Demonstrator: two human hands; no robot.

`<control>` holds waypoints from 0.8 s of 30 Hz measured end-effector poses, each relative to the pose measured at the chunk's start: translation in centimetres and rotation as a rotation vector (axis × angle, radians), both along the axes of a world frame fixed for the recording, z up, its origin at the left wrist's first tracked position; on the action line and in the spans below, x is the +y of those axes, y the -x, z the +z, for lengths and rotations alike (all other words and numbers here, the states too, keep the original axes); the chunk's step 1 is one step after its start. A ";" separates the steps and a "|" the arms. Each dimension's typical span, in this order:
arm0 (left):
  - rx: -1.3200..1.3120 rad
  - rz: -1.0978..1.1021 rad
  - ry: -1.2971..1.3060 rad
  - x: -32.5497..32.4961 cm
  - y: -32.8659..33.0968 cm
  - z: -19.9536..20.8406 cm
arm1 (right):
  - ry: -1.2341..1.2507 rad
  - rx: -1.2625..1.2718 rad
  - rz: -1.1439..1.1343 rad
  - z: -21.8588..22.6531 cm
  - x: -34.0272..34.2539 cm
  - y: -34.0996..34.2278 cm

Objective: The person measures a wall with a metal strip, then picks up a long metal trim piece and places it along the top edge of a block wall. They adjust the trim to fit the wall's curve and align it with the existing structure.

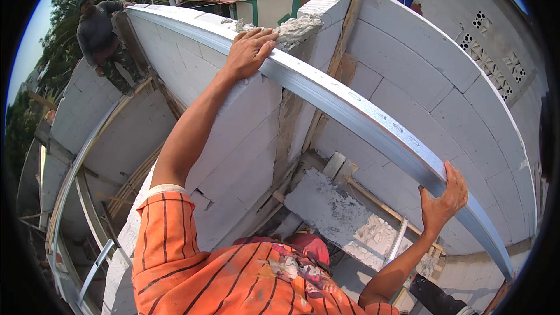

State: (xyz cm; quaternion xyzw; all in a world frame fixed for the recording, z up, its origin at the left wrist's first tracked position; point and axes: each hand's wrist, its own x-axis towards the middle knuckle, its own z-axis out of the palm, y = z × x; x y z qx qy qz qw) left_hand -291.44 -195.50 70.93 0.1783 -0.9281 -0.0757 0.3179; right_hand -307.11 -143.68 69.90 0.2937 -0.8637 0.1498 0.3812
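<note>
A long galvanized steel purlin [344, 102] runs from the far left to the near right, over the top of a white block wall [248, 122]. My left hand [249, 52] is closed over its top edge near the wall corner, fingers draped toward the far side. Farther along to the right, my right hand [444, 198] grips the same purlin, thumb on the near face and fingers over the top. At the purlin's far left end, a co-worker [102, 35] in a dark top stands with one hand on the wall top by it.
Rough mortar [298, 30] sits on the crossing wall just beyond my left hand. A timber post [348, 29] rises beside it. Below is a mortar-splattered scaffold board [326, 210]. A curved block wall [431, 52] stands at the right; bent metal framing [73, 181] lies lower left.
</note>
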 end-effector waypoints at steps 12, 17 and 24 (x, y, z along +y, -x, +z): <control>0.168 -0.083 0.010 1.7 0.1 0.0 | -0.033 0.037 0.013 -0.1 0.5 0.5; 0.293 -0.024 0.104 2.0 0.5 -0.7 | -0.028 0.050 0.022 -0.1 0.6 0.6; 0.223 -0.059 0.045 1.5 0.5 -0.3 | -0.039 0.049 -0.001 -0.4 0.8 0.7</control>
